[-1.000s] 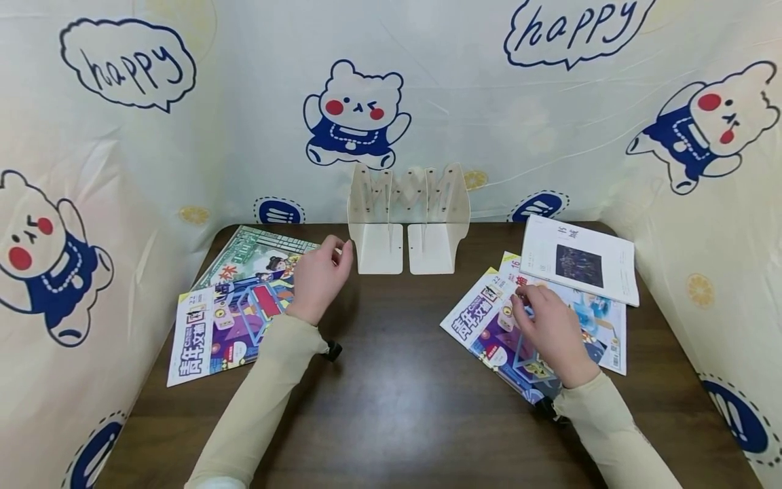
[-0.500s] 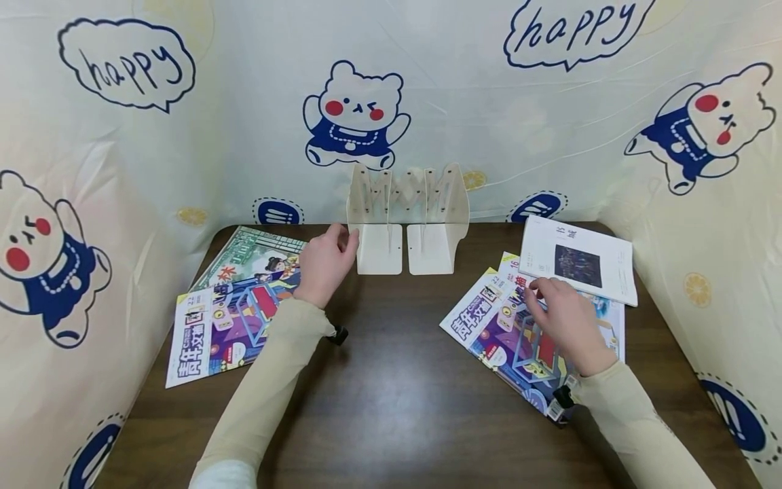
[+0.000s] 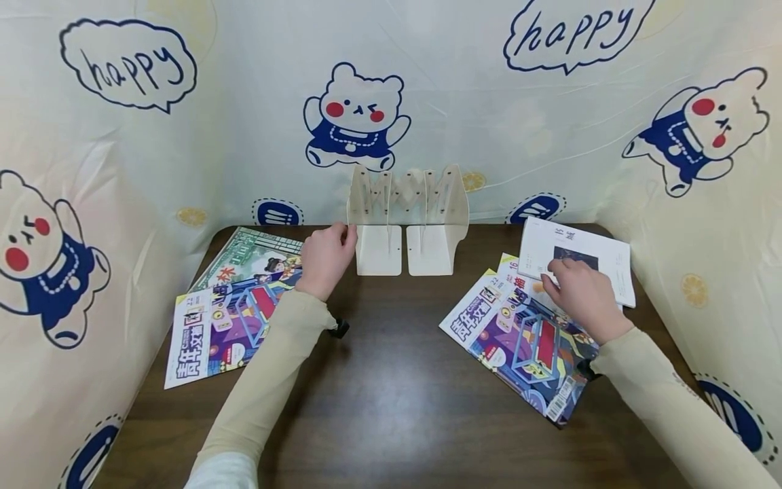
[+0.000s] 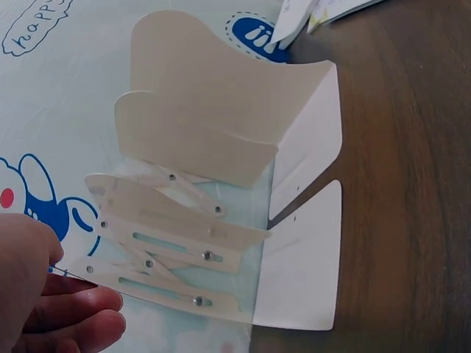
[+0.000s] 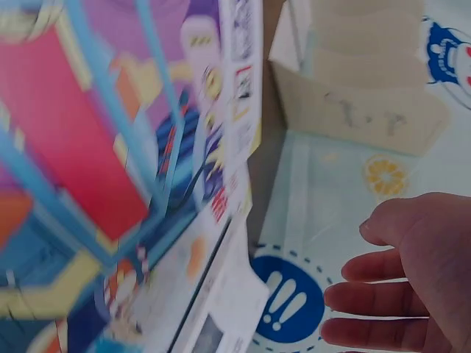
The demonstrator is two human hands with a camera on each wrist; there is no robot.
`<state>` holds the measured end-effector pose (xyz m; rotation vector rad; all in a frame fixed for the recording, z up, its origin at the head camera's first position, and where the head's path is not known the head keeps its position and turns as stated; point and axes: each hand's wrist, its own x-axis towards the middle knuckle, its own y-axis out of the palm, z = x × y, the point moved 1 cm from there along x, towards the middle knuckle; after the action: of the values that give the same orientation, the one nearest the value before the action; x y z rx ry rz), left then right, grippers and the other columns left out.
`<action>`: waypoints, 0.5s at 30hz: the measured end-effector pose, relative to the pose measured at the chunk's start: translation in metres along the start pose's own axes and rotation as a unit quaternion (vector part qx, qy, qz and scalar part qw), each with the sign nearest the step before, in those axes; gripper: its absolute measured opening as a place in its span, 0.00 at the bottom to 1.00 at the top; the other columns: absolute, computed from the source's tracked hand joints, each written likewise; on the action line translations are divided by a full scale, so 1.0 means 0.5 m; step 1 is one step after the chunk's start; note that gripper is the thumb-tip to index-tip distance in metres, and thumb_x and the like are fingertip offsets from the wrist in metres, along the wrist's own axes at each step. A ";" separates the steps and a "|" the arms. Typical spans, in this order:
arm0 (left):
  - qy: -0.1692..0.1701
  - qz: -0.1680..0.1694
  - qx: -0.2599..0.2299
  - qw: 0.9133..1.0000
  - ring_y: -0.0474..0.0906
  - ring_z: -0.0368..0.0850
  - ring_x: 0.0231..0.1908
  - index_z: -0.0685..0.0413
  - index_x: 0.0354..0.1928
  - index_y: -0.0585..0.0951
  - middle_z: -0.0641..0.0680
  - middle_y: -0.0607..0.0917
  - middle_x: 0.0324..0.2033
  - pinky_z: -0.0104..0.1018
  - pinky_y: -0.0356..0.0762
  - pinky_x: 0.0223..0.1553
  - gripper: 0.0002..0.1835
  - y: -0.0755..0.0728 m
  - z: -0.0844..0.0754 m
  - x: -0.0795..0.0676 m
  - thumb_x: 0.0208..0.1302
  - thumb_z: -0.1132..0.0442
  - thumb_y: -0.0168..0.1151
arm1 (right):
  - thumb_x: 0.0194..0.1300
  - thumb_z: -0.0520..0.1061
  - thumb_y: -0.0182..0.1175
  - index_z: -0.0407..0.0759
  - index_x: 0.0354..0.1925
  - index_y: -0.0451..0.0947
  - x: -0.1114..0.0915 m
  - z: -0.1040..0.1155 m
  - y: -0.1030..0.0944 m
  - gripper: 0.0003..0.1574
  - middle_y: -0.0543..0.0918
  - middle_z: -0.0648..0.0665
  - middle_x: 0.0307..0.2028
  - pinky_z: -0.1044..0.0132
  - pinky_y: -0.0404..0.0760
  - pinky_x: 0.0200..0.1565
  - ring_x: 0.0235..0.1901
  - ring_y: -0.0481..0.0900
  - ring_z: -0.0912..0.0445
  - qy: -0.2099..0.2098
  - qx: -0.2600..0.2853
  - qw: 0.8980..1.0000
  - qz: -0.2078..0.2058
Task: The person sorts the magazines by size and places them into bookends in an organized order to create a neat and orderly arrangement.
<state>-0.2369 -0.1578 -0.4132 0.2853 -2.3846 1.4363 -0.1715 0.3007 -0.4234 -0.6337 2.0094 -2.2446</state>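
A white expandable metal bookend (image 3: 380, 250) stands at the back middle of the table. My left hand (image 3: 330, 261) is at its left side panel. In the left wrist view, the thumb and fingers (image 4: 77, 320) of that hand pinch the panel's edge. My right hand (image 3: 583, 299) hovers over the right pile, above a white magazine (image 3: 613, 255), holding nothing. Its fingers (image 5: 379, 300) are extended and apart in the right wrist view. Beside it lies a purple magazine (image 3: 489, 343), partly covering another magazine (image 3: 508, 267).
On the left lie another purple magazine (image 3: 192, 339) and a green magazine (image 3: 244, 246) partly beneath it. A printed curtain (image 3: 256, 122) encloses the dark wooden table (image 3: 391, 407) at the back and sides.
My right hand has moved right and away, from over the purple magazine to over the white one. My left hand has shifted slightly right, up to the bookend's side panel.
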 end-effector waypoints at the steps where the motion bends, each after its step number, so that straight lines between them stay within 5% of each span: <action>1: 0.003 0.000 0.005 1.000 0.76 0.54 0.19 0.60 0.30 0.83 0.56 0.80 0.18 0.45 0.69 0.23 0.23 0.000 -0.001 0.001 0.80 0.51 0.52 | 0.68 0.45 0.67 0.30 0.43 0.80 0.004 -0.007 0.003 0.16 0.84 0.33 0.34 0.44 0.84 0.30 0.29 0.80 0.41 -0.006 -0.005 1.000 0.002; 7: 0.010 0.007 0.016 1.000 0.74 0.53 0.18 0.59 0.27 0.82 0.55 0.79 0.16 0.42 0.68 0.21 0.23 -0.002 -0.009 0.002 0.80 0.54 0.53 | 0.67 0.44 0.68 0.31 0.36 0.79 0.021 -0.043 0.031 0.15 0.80 0.38 0.25 0.47 0.81 0.25 0.22 0.73 0.47 -0.007 -0.030 0.999 0.026; 15: 0.018 0.003 0.019 1.000 0.75 0.52 0.18 0.58 0.25 0.82 0.55 0.79 0.16 0.41 0.69 0.21 0.24 0.000 -0.011 0.001 0.80 0.54 0.53 | 0.69 0.46 0.68 0.26 0.43 0.81 0.041 -0.080 0.070 0.21 0.84 0.33 0.34 0.44 0.85 0.37 0.31 0.82 0.42 0.024 -0.052 0.990 0.125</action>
<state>-0.2366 -0.1529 -0.4108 0.2604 -2.3342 1.4783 -0.2116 0.3266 -0.4546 -0.3157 2.1055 -2.0406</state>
